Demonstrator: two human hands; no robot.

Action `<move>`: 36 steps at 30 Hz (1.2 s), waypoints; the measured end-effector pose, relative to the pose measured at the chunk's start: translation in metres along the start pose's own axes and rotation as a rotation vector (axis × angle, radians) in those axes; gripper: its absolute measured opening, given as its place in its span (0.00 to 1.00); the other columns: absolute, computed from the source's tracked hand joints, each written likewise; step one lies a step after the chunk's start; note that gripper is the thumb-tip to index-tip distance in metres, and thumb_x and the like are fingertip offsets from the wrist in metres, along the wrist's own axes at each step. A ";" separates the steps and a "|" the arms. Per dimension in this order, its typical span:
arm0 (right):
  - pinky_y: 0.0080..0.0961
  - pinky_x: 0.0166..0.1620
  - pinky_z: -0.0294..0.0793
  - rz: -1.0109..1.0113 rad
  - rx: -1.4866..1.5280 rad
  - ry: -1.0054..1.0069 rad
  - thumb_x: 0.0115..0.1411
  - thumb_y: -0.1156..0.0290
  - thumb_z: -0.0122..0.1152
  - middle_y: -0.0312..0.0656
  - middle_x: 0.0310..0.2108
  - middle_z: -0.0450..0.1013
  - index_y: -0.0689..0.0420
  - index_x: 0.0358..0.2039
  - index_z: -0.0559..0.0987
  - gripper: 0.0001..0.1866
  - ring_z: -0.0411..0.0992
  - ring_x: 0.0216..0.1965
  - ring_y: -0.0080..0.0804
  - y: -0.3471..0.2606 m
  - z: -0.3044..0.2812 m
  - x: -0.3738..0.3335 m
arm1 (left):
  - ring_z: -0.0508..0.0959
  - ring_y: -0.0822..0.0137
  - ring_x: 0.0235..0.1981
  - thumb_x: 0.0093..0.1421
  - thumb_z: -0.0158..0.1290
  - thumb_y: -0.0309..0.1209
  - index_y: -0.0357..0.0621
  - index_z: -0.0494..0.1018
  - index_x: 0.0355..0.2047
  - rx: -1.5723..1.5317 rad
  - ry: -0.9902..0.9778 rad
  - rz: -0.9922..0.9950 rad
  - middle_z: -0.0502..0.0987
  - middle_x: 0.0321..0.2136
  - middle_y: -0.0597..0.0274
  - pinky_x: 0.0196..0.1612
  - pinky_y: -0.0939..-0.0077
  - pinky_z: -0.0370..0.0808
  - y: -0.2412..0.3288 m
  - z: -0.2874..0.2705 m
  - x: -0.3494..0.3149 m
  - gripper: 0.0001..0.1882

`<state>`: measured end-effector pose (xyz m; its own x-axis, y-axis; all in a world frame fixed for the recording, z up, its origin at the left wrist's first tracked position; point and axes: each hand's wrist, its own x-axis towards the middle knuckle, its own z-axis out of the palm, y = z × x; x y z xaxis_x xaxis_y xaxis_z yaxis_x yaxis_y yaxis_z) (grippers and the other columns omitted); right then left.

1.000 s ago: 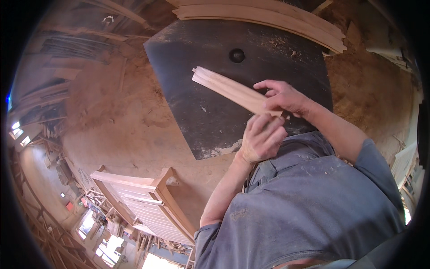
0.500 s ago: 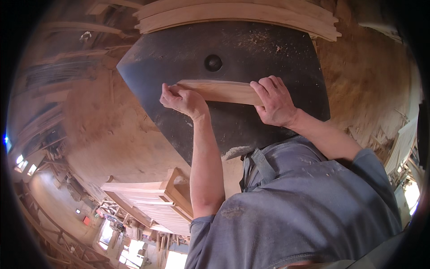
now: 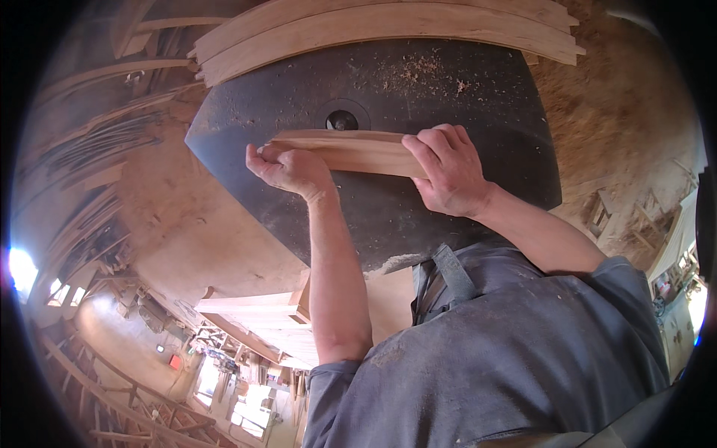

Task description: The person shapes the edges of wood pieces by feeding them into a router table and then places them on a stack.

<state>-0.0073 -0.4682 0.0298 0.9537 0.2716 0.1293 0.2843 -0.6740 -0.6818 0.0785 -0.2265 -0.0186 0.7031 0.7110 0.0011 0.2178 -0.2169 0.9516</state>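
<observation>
— What sort of place is this?

— A woodworking shop. The dark metal worktop (image 3: 463,97) has a cutter spindle (image 3: 341,119) at its middle and is strewn with sawdust (image 3: 418,71).

— Anything else?

— Curved wooden boards (image 3: 373,22) are stacked along its far edge, sawdust covers the floor (image 3: 597,104), and wooden frames (image 3: 254,313) and timber racks (image 3: 82,172) stand around.

Warm daylight, perhaps window-lit; warped rim

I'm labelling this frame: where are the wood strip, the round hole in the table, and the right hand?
wood strip (image 3: 351,149), head view, its bare middle
round hole (image 3: 341,120), head view, its centre
right hand (image 3: 448,170), head view, its back
</observation>
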 end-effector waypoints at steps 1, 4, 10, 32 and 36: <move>0.39 0.47 0.67 -0.001 0.004 -0.002 0.39 0.77 0.71 0.42 0.44 0.67 0.61 0.53 0.73 0.36 0.68 0.44 0.42 0.002 -0.004 -0.003 | 0.68 0.71 0.41 0.70 0.39 0.23 0.33 0.61 0.63 0.023 0.002 0.000 0.67 0.42 0.65 0.49 0.78 0.67 0.003 0.003 -0.006 0.21; 0.39 0.48 0.67 0.028 -0.011 0.017 0.38 0.78 0.70 0.42 0.44 0.68 0.61 0.54 0.73 0.36 0.69 0.45 0.42 0.003 -0.015 -0.013 | 0.67 0.71 0.43 0.70 0.40 0.23 0.34 0.61 0.62 0.105 0.006 0.014 0.66 0.44 0.63 0.51 0.77 0.66 0.014 0.011 -0.027 0.21; 0.41 0.47 0.69 0.082 -0.036 0.040 0.37 0.79 0.69 0.43 0.44 0.70 0.61 0.54 0.74 0.37 0.70 0.44 0.44 0.010 -0.035 -0.046 | 0.64 0.69 0.45 0.71 0.39 0.23 0.31 0.57 0.60 0.143 -0.073 0.061 0.63 0.44 0.60 0.54 0.76 0.63 0.016 0.019 -0.069 0.19; 0.38 0.42 0.69 0.089 -0.044 0.148 0.35 0.70 0.77 0.41 0.41 0.70 0.59 0.49 0.79 0.36 0.71 0.40 0.40 0.010 -0.033 -0.049 | 0.64 0.70 0.46 0.66 0.40 0.19 0.36 0.55 0.62 0.009 -0.106 0.062 0.63 0.43 0.64 0.57 0.76 0.61 0.010 0.015 -0.077 0.24; 0.38 0.43 0.69 0.041 -0.055 0.164 0.34 0.71 0.77 0.40 0.41 0.71 0.60 0.49 0.79 0.36 0.72 0.39 0.39 0.006 -0.019 -0.031 | 0.65 0.71 0.44 0.66 0.40 0.18 0.35 0.55 0.63 -0.020 -0.046 0.016 0.63 0.43 0.65 0.56 0.77 0.62 0.016 0.015 -0.052 0.24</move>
<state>-0.0330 -0.4933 0.0352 0.9665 0.1308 0.2207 0.2456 -0.7199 -0.6491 0.0562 -0.2770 -0.0076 0.7369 0.6760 0.0028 0.1929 -0.2142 0.9575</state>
